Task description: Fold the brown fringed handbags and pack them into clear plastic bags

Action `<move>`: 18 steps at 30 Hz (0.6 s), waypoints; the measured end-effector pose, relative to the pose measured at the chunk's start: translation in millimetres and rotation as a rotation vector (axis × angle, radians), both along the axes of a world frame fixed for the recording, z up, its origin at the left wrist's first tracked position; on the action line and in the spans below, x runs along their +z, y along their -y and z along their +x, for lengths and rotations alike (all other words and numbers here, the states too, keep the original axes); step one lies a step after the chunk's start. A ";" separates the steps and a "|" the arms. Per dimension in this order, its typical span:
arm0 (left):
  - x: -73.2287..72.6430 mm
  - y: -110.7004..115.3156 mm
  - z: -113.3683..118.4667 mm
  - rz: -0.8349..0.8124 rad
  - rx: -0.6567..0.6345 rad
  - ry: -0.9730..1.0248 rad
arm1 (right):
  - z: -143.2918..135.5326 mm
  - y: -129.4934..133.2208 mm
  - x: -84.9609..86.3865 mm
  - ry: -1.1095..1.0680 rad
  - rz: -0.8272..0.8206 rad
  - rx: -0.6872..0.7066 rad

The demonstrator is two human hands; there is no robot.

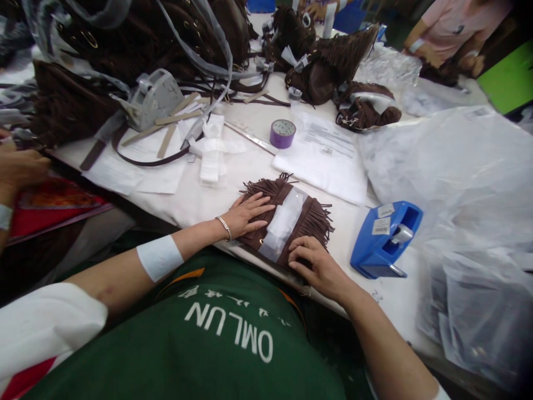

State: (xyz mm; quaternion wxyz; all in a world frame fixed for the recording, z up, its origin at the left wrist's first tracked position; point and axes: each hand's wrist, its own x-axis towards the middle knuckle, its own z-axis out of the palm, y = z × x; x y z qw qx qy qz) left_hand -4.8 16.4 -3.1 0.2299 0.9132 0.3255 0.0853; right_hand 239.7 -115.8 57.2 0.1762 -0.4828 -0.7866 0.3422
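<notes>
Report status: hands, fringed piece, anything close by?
Left hand flat on brown fringed piece. Right hand pressing its near edge. Blue tape dispenser beside, apart.

Bare white surface (233,183) lay open at twelve o'clock of the brown fringed suede piece (310,219); a blue plastic tape dispenser (385,239) blocked three o'clock, crinkled clear plastic bags (458,178) beyond.

Left hand (245,214) and right hand (316,266) press flat on fringed brown piece (310,219).

The left hand (249,214) is lying flat, palm down, fingers spread and pointing right. The right hand (315,265) is resting just beside it, fingers curled downward.
</notes>
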 end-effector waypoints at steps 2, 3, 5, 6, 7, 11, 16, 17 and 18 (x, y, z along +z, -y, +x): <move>-0.1 -0.5 -0.4 -0.002 -0.004 0.001 | 2.0 0.5 1.6 -0.035 -0.056 -0.013; 0.1 -0.6 -0.4 -0.005 -0.008 0.002 | 3.6 1.1 2.8 -0.029 -0.078 -0.014; 1.1 -0.4 -0.1 -0.011 -0.009 0.004 | 9.3 2.6 5.4 0.003 -0.100 -0.015; 1.6 -0.2 0.2 -0.015 -0.006 0.004 | 13.7 3.6 6.1 0.023 -0.099 -0.022; 1.9 0.1 0.7 -0.017 -0.001 0.004 | 19.5 5.1 6.2 0.045 -0.093 -0.036; 0.5 0.1 1.2 -0.014 0.009 0.001 | 53.2 25.0 -1.5 0.135 -0.056 -0.139; 5.8 0.2 -1.0 0.012 0.014 -0.038 | 67.9 71.7 -7.1 0.488 -0.008 -0.399; 10.3 1.8 -0.1 0.043 0.043 -0.042 | 58.5 75.7 -5.2 0.571 0.070 -0.501; 15.7 4.1 2.0 0.088 0.079 -0.036 | 44.8 75.7 -2.9 0.617 0.161 -0.592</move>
